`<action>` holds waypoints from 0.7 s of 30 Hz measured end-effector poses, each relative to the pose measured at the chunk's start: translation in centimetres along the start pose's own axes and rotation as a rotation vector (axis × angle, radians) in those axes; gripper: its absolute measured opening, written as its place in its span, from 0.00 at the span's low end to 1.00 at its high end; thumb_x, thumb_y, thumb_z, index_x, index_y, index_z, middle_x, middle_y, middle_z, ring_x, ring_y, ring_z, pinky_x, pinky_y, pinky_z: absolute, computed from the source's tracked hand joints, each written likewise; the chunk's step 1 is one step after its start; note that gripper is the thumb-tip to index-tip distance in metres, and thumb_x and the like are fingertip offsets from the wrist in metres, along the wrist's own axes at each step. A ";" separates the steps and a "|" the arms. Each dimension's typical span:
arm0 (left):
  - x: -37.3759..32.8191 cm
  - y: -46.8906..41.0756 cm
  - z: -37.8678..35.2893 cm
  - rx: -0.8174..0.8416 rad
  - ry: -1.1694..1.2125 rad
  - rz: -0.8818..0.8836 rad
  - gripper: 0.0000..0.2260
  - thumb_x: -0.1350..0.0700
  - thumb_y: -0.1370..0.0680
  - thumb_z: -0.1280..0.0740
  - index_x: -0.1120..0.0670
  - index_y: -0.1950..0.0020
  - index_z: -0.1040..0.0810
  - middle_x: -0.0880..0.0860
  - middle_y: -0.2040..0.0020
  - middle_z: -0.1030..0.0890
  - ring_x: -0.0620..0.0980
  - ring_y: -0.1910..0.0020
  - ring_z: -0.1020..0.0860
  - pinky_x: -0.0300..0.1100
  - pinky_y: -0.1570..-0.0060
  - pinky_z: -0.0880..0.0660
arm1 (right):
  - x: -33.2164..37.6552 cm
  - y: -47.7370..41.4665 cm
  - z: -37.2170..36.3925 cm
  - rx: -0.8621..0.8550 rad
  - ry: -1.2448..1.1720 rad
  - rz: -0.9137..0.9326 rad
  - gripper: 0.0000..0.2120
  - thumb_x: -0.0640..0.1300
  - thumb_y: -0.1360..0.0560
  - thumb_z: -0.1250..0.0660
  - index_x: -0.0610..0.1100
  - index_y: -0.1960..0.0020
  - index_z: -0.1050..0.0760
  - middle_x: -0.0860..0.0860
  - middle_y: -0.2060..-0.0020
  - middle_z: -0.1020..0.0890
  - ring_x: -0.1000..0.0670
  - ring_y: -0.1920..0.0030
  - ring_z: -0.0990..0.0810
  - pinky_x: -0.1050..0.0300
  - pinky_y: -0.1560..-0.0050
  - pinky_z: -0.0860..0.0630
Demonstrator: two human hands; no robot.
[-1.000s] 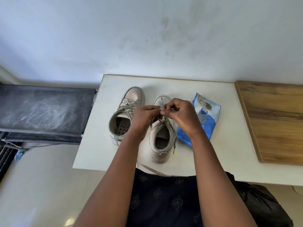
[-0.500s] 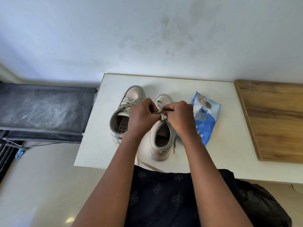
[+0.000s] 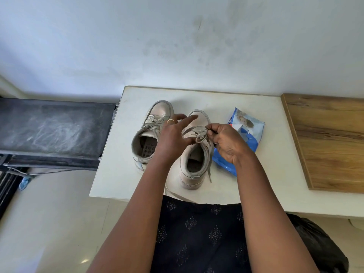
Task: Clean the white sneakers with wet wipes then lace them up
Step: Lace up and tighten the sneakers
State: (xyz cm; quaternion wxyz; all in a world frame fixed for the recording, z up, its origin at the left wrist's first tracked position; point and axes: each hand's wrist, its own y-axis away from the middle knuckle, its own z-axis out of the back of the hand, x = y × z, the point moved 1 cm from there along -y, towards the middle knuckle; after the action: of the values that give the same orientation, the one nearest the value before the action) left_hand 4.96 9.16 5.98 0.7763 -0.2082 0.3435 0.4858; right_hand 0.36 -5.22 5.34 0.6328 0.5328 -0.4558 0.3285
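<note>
A right hand (image 3: 228, 146) pinches the lace (image 3: 200, 135) of a white sneaker (image 3: 192, 174) at table (image 3: 137, 107) centre, its mate (image 3: 155, 123) at 9 o'clock; the left hand (image 3: 173, 138) lies over it, fingers spread. The soft lace likely grips best near its tip.

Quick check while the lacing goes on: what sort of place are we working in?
Probably a room in a home, not a workshop: a white table pushed against a scuffed painted wall, a glossy tiled floor, and a pack of wet wipes beside the sneakers.
</note>
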 end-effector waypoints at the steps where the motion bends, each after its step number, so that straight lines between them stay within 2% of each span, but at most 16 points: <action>1: 0.0 0.0 0.0 -0.036 -0.030 -0.025 0.25 0.55 0.30 0.25 0.46 0.35 0.25 0.50 0.41 0.28 0.50 0.42 0.31 0.33 0.44 0.38 | 0.0 0.0 -0.1 0.007 -0.076 -0.024 0.18 0.28 0.22 0.45 0.42 0.61 0.23 0.51 0.69 0.20 0.53 0.63 0.24 0.62 0.60 0.26; 3: -0.4 0.3 0.4 -0.154 0.059 -0.046 0.18 0.58 0.27 0.28 0.50 0.38 0.22 0.49 0.46 0.28 0.49 0.47 0.29 0.33 0.47 0.35 | 0.0 0.0 -0.2 -0.004 -0.177 -0.066 0.16 0.28 0.22 0.44 0.41 0.61 0.24 0.52 0.71 0.19 0.54 0.65 0.23 0.63 0.64 0.25; 5: -1.1 0.8 0.9 -0.218 0.155 -0.010 0.08 0.56 0.22 0.34 0.54 0.45 0.21 0.49 0.52 0.22 0.49 0.55 0.25 0.39 0.53 0.30 | 0.1 0.1 -0.2 -0.018 -0.229 -0.086 0.15 0.27 0.23 0.44 0.40 0.60 0.24 0.52 0.72 0.19 0.54 0.67 0.22 0.64 0.65 0.24; 7: -1.5 1.0 1.0 -0.131 0.073 0.034 0.13 0.46 0.21 0.39 0.55 0.50 0.23 0.51 0.59 0.20 0.52 0.58 0.24 0.45 0.58 0.31 | 0.2 0.2 -0.2 -0.010 -0.236 -0.087 0.14 0.28 0.23 0.43 0.39 0.60 0.24 0.50 0.71 0.19 0.54 0.67 0.22 0.64 0.66 0.23; 9: -1.7 1.2 0.5 0.024 -0.185 0.056 0.18 0.39 0.22 0.40 0.53 0.55 0.25 0.51 0.63 0.24 0.54 0.58 0.24 0.44 0.62 0.34 | 0.2 0.4 -0.2 0.006 -0.188 -0.073 0.14 0.27 0.23 0.43 0.39 0.60 0.23 0.48 0.69 0.19 0.54 0.67 0.21 0.63 0.66 0.23; 10: -1.9 1.3 0.2 0.072 -0.299 0.051 0.18 0.38 0.23 0.40 0.53 0.57 0.26 0.52 0.63 0.24 0.56 0.57 0.24 0.43 0.63 0.35 | 0.2 0.5 -0.2 0.011 -0.168 -0.063 0.15 0.26 0.24 0.43 0.39 0.61 0.22 0.48 0.69 0.19 0.55 0.68 0.21 0.64 0.67 0.24; 12: -2.2 1.2 -0.2 0.109 -0.411 0.010 0.18 0.40 0.21 0.41 0.55 0.55 0.24 0.58 0.59 0.22 0.59 0.55 0.23 0.44 0.63 0.35 | 0.1 0.5 -0.1 0.011 -0.166 -0.037 0.16 0.24 0.25 0.44 0.39 0.61 0.23 0.49 0.70 0.19 0.57 0.69 0.21 0.66 0.66 0.24; 15: -2.3 1.1 0.0 0.163 -0.336 -0.044 0.18 0.46 0.19 0.43 0.59 0.53 0.23 0.61 0.56 0.21 0.60 0.54 0.24 0.44 0.63 0.37 | 0.3 0.6 0.3 -0.040 0.002 0.071 0.09 0.25 0.27 0.39 0.34 0.57 0.22 0.52 0.71 0.18 0.59 0.67 0.20 0.68 0.60 0.23; 18: -2.0 1.2 0.9 0.260 -0.221 -0.018 0.17 0.47 0.19 0.42 0.55 0.64 0.29 0.56 0.66 0.26 0.57 0.60 0.28 0.43 0.64 0.41 | 0.7 0.7 0.9 -0.053 0.314 0.250 0.12 0.24 0.30 0.35 0.32 0.48 0.21 0.50 0.65 0.19 0.60 0.65 0.21 0.68 0.57 0.23; 20: -1.9 1.5 1.4 0.294 -0.189 0.001 0.19 0.47 0.19 0.42 0.54 0.68 0.34 0.51 0.71 0.32 0.54 0.63 0.31 0.43 0.67 0.45 | 0.9 0.9 1.4 -0.064 0.402 0.307 0.12 0.24 0.30 0.35 0.34 0.50 0.20 0.46 0.62 0.18 0.60 0.65 0.20 0.69 0.58 0.24; 21: -1.8 1.5 1.5 0.303 -0.173 0.005 0.19 0.48 0.19 0.42 0.54 0.68 0.33 0.50 0.71 0.32 0.53 0.63 0.31 0.43 0.67 0.45 | 0.9 0.7 1.7 -0.096 0.439 0.328 0.13 0.24 0.30 0.35 0.36 0.51 0.19 0.45 0.61 0.17 0.57 0.65 0.20 0.69 0.59 0.24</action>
State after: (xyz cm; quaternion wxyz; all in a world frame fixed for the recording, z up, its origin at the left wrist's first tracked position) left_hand 3.58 9.76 8.35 0.8242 -0.0455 0.3453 0.4465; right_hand -0.35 -6.76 6.50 0.6793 0.3376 -0.4029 0.5120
